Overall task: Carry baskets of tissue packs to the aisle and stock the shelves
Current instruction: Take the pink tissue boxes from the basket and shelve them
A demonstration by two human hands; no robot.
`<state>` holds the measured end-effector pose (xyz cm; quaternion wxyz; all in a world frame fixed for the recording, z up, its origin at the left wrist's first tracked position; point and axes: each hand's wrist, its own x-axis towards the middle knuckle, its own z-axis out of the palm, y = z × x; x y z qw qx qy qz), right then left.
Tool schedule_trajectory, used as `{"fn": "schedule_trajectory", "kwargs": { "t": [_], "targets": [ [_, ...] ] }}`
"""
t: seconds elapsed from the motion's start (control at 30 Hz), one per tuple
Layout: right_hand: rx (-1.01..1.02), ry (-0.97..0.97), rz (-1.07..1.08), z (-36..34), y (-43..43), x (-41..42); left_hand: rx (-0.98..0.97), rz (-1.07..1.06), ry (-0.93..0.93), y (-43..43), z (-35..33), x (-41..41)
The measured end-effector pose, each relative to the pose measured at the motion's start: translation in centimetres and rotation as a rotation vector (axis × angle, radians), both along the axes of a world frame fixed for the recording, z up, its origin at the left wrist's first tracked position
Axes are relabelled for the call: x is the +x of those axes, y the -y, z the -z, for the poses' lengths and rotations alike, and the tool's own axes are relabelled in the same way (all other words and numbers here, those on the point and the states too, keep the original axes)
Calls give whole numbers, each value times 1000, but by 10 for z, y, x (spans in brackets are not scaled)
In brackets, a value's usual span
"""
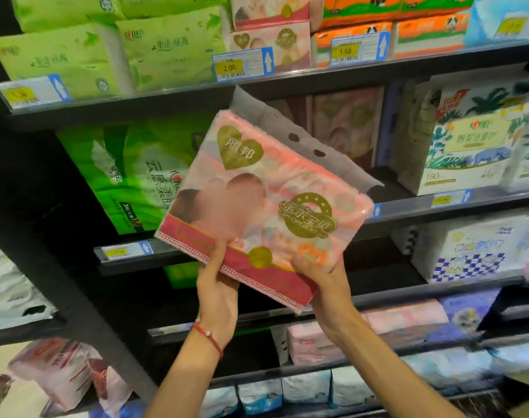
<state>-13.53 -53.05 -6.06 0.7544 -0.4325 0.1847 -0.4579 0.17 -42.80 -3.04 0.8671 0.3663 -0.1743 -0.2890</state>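
From my seat I judge the stocking to be somewhere in its middle. The shelves around are rather full, and one pink tissue pack [257,206] is in the air, not yet placed. It hangs in front of the middle shelf [408,210], tilted, with its handle flap [302,137] pointing toward a gap there. Behind that gap, deeper on the middle shelf, stand packs of the same pink print [344,125] (so I suppose this is its place). At the left end of the middle shelf are green packs [130,176], at the right end white packs with palm trees [468,140]. No basket is in view, so I cannot tell how many packs remain.

Both arms reach up and forward. The left hand [218,285] grips the pack's lower edge, thumb on the front. The right hand [323,273] grips the lower corner beside it. The hands are near, not touching. A red string bracelet [209,336] sits on the left wrist.
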Motion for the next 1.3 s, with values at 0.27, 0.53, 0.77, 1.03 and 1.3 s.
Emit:
{"fn": "schedule_trajectory", "kwargs": {
  "t": [0.27, 0.53, 0.77, 1.03, 1.3],
  "targets": [
    [-481, -304, 196, -34, 25, -20, 425, -580, 1054, -60, -38, 51],
    [-857, -478, 117, -87, 30, -42, 812, -105, 1750, -43, -119, 84],
    [-820, -550, 448, -102, 23, -45, 431, -24, 1249, -26, -72, 87],
    [-436, -417, 189, -65, -14, -22, 148, -93, 926, -26, -64, 56],
    [-649, -359, 467, -73, 10, -24, 205, -129, 949, 0, -54, 61]
  ]
}}
